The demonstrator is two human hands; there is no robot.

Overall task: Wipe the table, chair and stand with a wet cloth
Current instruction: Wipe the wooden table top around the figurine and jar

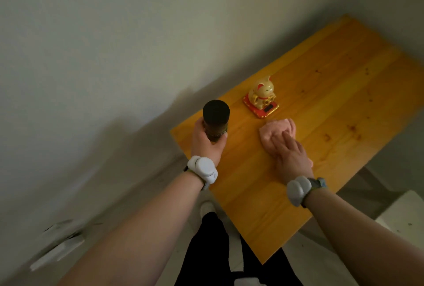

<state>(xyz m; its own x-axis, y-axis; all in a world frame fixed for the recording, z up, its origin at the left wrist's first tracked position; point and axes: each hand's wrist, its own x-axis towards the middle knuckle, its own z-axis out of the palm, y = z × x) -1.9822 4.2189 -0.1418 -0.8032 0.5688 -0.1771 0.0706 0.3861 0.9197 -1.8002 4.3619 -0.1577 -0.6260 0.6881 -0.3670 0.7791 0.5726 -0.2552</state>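
Observation:
A yellow wooden table [321, 106] runs from the lower middle up to the right, along a pale wall. My right hand [291, 155] lies flat on a pink cloth [275, 133], pressing it onto the tabletop near the left end. My left hand [206, 141] grips a dark cylindrical bottle [215, 120] with a black cap, held upright over the table's left corner. Whether the bottle's base touches the wood is hidden by my fingers.
A golden lucky cat figurine [261, 97] on a red base stands on the table just beyond the cloth. A pale seat or stool [408, 217] shows at the right edge, below the table. My dark trouser legs [211, 251] are under the near edge.

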